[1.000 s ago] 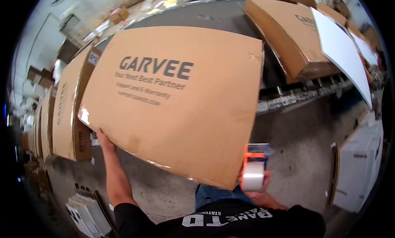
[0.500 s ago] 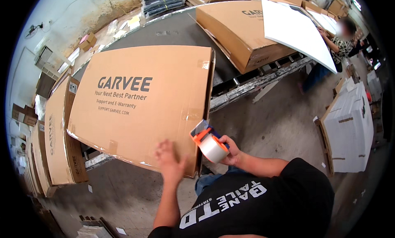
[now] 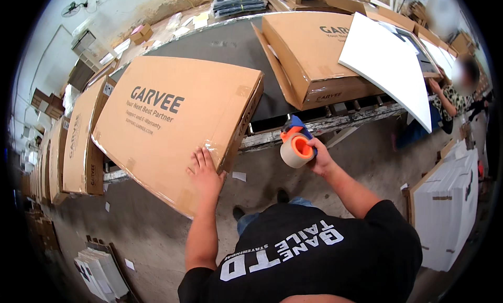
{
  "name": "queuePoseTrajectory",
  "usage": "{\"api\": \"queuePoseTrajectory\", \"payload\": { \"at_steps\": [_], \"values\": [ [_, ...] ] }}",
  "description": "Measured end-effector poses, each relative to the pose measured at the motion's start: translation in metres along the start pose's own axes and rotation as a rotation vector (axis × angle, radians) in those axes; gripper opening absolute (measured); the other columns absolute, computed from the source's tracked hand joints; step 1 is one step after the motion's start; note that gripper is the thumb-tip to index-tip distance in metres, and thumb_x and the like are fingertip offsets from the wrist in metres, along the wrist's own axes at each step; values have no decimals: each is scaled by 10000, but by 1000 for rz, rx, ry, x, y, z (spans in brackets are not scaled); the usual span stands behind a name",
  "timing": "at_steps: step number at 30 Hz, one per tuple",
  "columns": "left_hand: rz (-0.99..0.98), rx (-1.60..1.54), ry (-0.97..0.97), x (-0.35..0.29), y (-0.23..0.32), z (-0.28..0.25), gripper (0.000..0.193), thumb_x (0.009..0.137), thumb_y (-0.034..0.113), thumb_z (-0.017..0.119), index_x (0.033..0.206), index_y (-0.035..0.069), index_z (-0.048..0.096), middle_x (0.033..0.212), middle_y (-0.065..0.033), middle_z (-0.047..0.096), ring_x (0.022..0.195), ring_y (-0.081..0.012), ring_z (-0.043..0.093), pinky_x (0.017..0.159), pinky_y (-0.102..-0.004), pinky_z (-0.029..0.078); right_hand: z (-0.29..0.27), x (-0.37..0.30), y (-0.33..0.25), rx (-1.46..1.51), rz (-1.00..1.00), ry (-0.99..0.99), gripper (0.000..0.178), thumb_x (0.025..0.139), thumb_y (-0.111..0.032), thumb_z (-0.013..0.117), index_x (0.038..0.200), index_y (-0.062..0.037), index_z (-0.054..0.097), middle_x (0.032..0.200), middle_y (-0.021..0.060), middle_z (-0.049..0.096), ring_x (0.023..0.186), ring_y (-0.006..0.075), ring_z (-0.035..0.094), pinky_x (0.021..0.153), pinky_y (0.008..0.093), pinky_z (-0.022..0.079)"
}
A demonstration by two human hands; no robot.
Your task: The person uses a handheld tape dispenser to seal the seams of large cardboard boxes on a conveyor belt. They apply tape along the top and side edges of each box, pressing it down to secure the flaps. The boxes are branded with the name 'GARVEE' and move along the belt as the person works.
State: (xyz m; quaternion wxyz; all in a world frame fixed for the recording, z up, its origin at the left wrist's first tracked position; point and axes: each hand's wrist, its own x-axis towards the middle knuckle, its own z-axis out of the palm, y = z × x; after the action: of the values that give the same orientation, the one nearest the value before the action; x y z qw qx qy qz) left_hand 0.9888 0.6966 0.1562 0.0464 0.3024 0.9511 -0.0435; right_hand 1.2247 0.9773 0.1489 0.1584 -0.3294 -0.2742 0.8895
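My left hand [image 3: 205, 172] lies spread on a box [image 3: 175, 133]; rightward (not touching it), my right hand [image 3: 320, 158] grips a tape dispenser [image 3: 296, 146].

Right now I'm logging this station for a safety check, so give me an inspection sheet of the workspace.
Surface: dark work surface with a worn, streaked edge.
Job's things: brown carton lies slanted, overhanging the near edge; tape dispenser is off the carton.
Clutter: paper scrap on the floor.
Hands: left hand rests spread on the carton; right hand grips the dispenser.
Cables: thin lines on the wall; too small to identify.
Surroundings: upright cartons at left; white panel and a co-worker at right.
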Motion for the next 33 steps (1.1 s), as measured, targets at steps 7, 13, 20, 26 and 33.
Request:
{"api": "queuePoseTrajectory", "payload": {
  "at_steps": [7, 13, 20, 26, 33],
  "values": [
    [-67, -43, 103, 13, 27, -3, 1031, 881, 653, 672, 1629, 64, 277, 1694, -190, 270, 1565, -424, 227, 1192, -668, 257, 38, 73, -93, -1608, -799, -347, 530, 841, -237, 634, 1332, -40, 673, 1366, 142, 619, 1256, 292, 620, 1061, 378, 498],
    [-106, -60, 172, 25, 47, 3, 993, 900, 689, 619, 1613, 63, 327, 1680, -221, 288, 1552, -469, 230, 1191, -693, 229, 179, 117, -158, -2153, -791, -466, 465, 821, -420, 644, 1207, -186, 758, 1233, 75, 667, 1111, 325, 667, 944, 431, 546],
    [-60, -99, 172, 20, 62, 2, 994, 906, 691, 609, 1620, 64, 315, 1685, -224, 276, 1556, -463, 223, 1206, -683, 206, 145, 169, -118, -2047, -854, -474, 427, 815, -425, 701, 1188, -223, 760, 1237, 114, 654, 1073, 373, 669, 947, 460, 544],
    [-56, -118, 167, 6, 69, 2, 985, 910, 678, 611, 1621, 64, 313, 1681, -236, 275, 1559, -470, 206, 1216, -680, 181, 51, 116, -119, -2287, -574, -519, 456, 785, -387, 689, 1206, -228, 759, 1188, 75, 610, 1090, 324, 665, 943, 453, 559],
    [-73, -124, 218, 20, 66, 4, 979, 911, 651, 625, 1614, 44, 314, 1684, -233, 267, 1559, -446, 222, 1228, -650, 187, 92, 170, -76, -2623, -742, -645, 330, 775, -280, 719, 1088, -205, 791, 1200, 73, 616, 1036, 334, 638, 838, 457, 572]
  ]
}}
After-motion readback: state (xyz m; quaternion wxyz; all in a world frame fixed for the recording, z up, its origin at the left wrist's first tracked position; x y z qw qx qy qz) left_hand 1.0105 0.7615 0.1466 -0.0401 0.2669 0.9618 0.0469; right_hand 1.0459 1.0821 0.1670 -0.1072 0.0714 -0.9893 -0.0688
